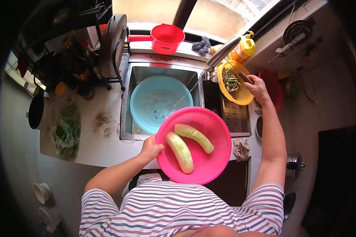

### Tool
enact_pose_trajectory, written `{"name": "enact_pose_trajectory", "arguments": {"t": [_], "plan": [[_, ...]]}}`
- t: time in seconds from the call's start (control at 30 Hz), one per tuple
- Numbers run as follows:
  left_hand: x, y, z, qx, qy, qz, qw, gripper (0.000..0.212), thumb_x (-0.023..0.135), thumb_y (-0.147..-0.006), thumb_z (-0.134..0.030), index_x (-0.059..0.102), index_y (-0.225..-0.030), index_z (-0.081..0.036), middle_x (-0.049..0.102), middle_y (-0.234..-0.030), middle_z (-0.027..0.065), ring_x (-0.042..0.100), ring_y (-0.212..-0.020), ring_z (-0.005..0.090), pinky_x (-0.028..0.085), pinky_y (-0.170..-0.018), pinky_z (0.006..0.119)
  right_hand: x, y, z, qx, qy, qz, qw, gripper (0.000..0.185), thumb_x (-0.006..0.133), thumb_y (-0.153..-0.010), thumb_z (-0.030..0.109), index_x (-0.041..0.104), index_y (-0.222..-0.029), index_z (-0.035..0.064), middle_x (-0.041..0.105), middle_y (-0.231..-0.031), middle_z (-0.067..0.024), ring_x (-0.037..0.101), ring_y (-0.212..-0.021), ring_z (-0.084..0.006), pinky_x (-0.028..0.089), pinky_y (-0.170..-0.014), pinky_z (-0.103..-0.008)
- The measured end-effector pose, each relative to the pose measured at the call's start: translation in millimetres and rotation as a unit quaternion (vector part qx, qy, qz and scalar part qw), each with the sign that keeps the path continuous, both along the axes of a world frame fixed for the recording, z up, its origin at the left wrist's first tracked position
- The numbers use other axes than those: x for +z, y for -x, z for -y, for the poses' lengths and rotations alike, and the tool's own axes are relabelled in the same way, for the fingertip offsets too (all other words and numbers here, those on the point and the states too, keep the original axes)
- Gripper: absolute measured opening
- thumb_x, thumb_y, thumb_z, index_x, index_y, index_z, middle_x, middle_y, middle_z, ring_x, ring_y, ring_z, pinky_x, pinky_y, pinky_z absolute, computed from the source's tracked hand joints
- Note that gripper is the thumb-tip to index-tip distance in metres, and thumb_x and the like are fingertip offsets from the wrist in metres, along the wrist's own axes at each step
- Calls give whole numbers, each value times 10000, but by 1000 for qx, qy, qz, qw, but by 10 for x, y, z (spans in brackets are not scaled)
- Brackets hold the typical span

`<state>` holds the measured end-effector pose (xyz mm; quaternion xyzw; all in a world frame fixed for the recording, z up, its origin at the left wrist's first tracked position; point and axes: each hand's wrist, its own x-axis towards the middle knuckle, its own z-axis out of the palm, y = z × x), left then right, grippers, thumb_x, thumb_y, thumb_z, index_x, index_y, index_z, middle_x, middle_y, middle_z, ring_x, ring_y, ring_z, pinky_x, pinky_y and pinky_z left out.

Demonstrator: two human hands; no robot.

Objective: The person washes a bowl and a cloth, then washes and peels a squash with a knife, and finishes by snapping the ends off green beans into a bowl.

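Observation:
My left hand [152, 147] grips the left rim of a pink plastic colander [206, 169], held in front of my body over the sink's front edge. Two peeled, pale green gourds or cucumbers [181, 152] lie inside it. My right hand [258, 89] is closed around the brown handle of a knife-like tool [245, 77]. Its thin blade, seen nearly edge-on, extends over a yellow plastic basket [246, 96]. Cut green and purplish beans [230, 83] sit in that basket. Water runs from the faucet [224, 53] into a light blue basin [161, 103] in the sink.
On the window ledge are a red dipper [168, 40], a dark scouring pad [201, 45] and a yellow pump bottle [244, 49]. A round chopping board [112, 44] stands in a rack left of the sink. Bagged greens [66, 130] lie farther left; a crumpled cloth [241, 149] lies at right.

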<state>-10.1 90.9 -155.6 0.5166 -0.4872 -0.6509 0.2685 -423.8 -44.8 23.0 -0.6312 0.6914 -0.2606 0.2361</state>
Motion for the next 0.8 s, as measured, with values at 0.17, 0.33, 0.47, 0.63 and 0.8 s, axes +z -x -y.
{"name": "enact_pose_trajectory", "arguments": {"t": [0.17, 0.33, 0.47, 0.63, 0.8], "plan": [[-46, 97, -20, -31, 17, -6, 999, 445, 587, -662, -54, 563, -1099, 26, 652, -901, 118, 625, -803, 177, 501, -728, 300, 207, -192, -445, -12, -105, 3, 994, 253, 662, -728, 119, 626, -932, -26, 618, -766, -33, 550, -687, -98, 447, -647, -244], [-132, 115, 0, -13, -10, -27, 1000, 431, 616, -666, -60, 554, -1081, 38, 641, -915, 96, 611, -780, 157, 498, -712, 276, -223, 4, -287, 57, -133, -18, 989, 265, 681, -679, 224, 647, -819, 1, 595, -658, -53, 556, -586, -137, 454, -541, -282], [-2, 183, 2, -16, -3, -26, 1000, 398, 596, -714, -30, 526, -1100, 41, 632, -945, 83, 604, -795, 144, 490, -718, 261, -370, 138, -17, 48, -179, 35, 982, 217, 675, -705, 162, 628, -824, -14, 552, -606, -29, 525, -536, -101, 423, -494, -260], [89, 174, 21, -4, -17, -27, 999, 376, 569, -749, 6, 519, -1120, 28, 629, -971, 80, 602, -824, 138, 481, -750, 253, -389, 156, 188, 90, -54, -10, 994, 247, 665, -703, 187, 647, -835, -21, 621, -690, -76, 570, -623, -152, 463, -601, -284], [110, 165, 150, -26, 48, 123, 991, 416, 644, -781, -109, 502, -1151, 17, 631, -986, 89, 604, -883, 181, 490, -767, 318, -429, 526, 234, 109, 21, 59, 992, 247, 663, -736, 152, 627, -903, -27, 618, -750, -59, 575, -675, -130, 474, -638, -270]]}}
